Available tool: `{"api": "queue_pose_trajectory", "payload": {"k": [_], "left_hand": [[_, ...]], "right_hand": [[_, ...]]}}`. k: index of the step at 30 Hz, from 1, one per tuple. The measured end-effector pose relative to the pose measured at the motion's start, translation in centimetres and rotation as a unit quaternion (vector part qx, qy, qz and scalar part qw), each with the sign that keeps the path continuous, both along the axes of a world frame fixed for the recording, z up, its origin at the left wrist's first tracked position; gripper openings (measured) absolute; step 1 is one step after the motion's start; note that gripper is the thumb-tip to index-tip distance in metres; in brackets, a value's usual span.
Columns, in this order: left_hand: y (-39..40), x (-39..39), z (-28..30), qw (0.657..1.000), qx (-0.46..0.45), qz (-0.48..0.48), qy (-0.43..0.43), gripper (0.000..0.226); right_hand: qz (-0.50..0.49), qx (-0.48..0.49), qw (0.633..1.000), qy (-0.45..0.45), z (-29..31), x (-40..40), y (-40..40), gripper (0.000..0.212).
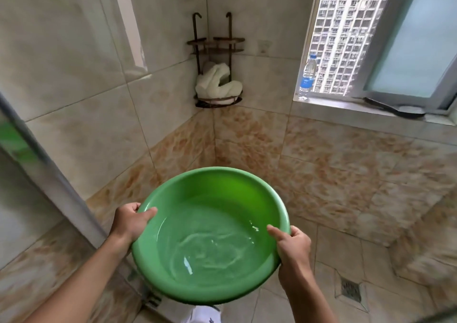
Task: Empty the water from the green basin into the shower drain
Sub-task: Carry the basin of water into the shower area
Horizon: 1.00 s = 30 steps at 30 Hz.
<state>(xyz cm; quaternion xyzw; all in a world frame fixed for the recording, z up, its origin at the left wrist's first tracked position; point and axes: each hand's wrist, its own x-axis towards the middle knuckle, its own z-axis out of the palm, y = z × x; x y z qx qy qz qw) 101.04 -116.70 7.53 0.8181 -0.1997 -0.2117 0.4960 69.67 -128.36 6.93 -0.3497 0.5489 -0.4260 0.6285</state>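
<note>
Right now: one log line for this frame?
left hand: grips green basin rim | right hand: grips rim | water: inside | drain: lower right, dry

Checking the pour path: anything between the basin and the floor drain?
Nothing visible. The basin, held at its rim by the left hand and right hand, still holds water. The drain sits on bare floor tile to its lower right.
</note>
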Motion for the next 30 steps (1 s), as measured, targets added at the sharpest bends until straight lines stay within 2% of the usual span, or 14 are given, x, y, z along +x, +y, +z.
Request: {"api": "queue_pose_trajectory", "payload": {"k": [11,15,20,26,30], "left_hand": [[-17.9,6.5,-0.3,0.996,-0.013,-0.082,0.014,0.005],[-25.3,8.8,0.7,0.991,-0.003,-0.129,0.028,0.025],[-31.6,8.3,2.4,0.986,-0.019,-0.160,0.034,0.005],[-37.3,5.8,2.9,0.978,-0.022,-0.194,0.069,0.012],[-41.3,3.9,2.2,0.974,-0.018,-0.211,0.074,0.009]], "right_hand": [[-0.094,-0.002,0.996,0.012,0.0,5.8,-13.5,0.012],[-0.124,0.009,0.992,0.029,1.5,7.4,-18.5,0.016],[-0.151,-0.005,0.987,0.054,3.8,7.1,-22.6,0.014],[-0.190,-0.011,0.980,0.059,5.0,4.8,-26.6,0.017],[-0.209,0.007,0.977,0.034,4.3,2.5,-28.9,0.014]]}}
